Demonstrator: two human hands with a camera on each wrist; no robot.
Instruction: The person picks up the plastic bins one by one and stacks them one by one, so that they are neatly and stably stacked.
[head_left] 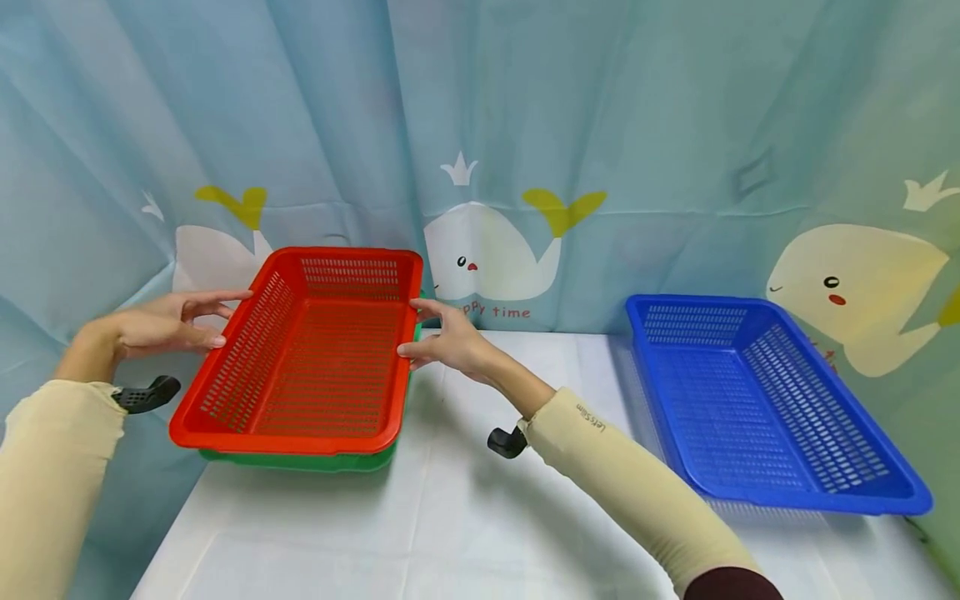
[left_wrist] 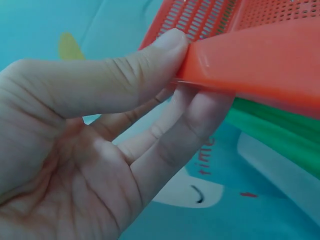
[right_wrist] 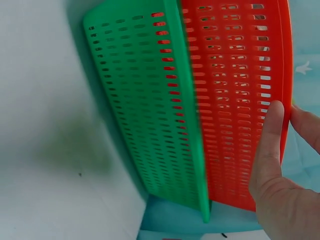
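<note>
A red plastic basket (head_left: 322,375) with slotted sides sits at the left, partly nested in a green basket (head_left: 315,462) under it. My left hand (head_left: 165,323) pinches the red basket's left rim, thumb on top and fingers beneath, as the left wrist view shows. On the opposite side, my right hand (head_left: 453,340) grips the right rim between thumb and fingers. In the right wrist view the red wall (right_wrist: 225,100) stands well above the green basket's rim (right_wrist: 187,100). The red basket holds nothing.
A blue basket (head_left: 735,417) stands at the right, over a pale slotted basket (head_left: 765,510) that shows below its edge. White cloth (head_left: 465,500) covers the table. Behind hangs a light blue curtain (head_left: 510,100) with printed whales, close to the baskets' far sides.
</note>
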